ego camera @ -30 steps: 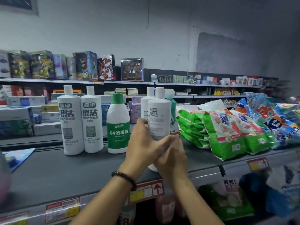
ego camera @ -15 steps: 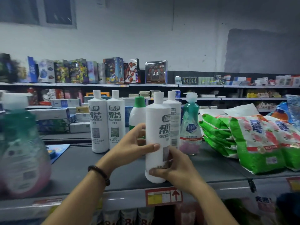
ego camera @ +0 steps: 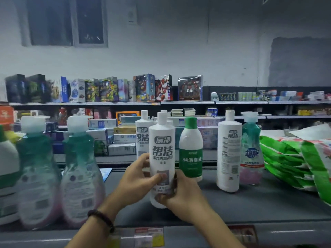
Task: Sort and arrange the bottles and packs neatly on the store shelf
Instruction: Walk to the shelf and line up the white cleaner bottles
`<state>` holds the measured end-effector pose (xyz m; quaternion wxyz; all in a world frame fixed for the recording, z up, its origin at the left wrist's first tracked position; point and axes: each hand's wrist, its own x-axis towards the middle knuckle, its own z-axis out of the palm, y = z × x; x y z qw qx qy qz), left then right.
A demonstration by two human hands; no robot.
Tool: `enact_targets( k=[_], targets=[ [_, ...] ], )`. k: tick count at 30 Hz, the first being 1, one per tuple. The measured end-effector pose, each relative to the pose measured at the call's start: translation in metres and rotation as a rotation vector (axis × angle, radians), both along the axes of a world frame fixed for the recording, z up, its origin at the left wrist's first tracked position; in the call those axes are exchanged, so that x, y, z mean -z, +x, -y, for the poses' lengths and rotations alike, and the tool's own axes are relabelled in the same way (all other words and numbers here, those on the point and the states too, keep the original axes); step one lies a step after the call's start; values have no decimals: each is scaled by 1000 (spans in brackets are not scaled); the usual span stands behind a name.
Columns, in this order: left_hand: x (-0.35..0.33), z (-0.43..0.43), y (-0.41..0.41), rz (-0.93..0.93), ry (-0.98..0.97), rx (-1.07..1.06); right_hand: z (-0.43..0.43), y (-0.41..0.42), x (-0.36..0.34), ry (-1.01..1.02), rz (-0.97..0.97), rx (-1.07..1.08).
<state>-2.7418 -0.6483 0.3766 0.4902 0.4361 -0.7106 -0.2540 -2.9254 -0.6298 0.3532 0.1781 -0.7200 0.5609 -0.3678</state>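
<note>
Fingers of left hand [ego camera: 136, 181] and right hand [ego camera: 182, 194] are being curled round the white bottle [ego camera: 162, 154]; ideally it is being stood label-forward beside the matching bottle [ego camera: 142, 140].

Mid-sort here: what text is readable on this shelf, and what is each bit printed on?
"厕净", "帮洁": held white bottle; smaller lines blurred.
"厕净", "帮洁": white bottle behind it.
"帮洁": white bottle at right.
"84消毒液": green-label bottle.
"超能": teal pump bottle.
"LINGSHE...": red toy box, ending unclear.
Too blurred: price tags, left teal bottles, green packs.
</note>
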Motion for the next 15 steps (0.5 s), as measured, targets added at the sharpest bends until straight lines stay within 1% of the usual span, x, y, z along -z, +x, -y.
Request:
enact_targets(
  k=[3, 6, 9, 15],
  targets=[
    [-1, 6, 19, -24, 54, 0, 12, 28, -4, 35, 10, 12],
    [4, 15, 25, -82, 96, -76, 27, 53, -1, 49, 30, 40],
    [10, 25, 23, -103, 94, -151, 36, 68, 0, 7, -15, 56],
    [13, 42, 21, -112, 104, -229, 55, 86, -7, 71, -86, 118]
  ],
)
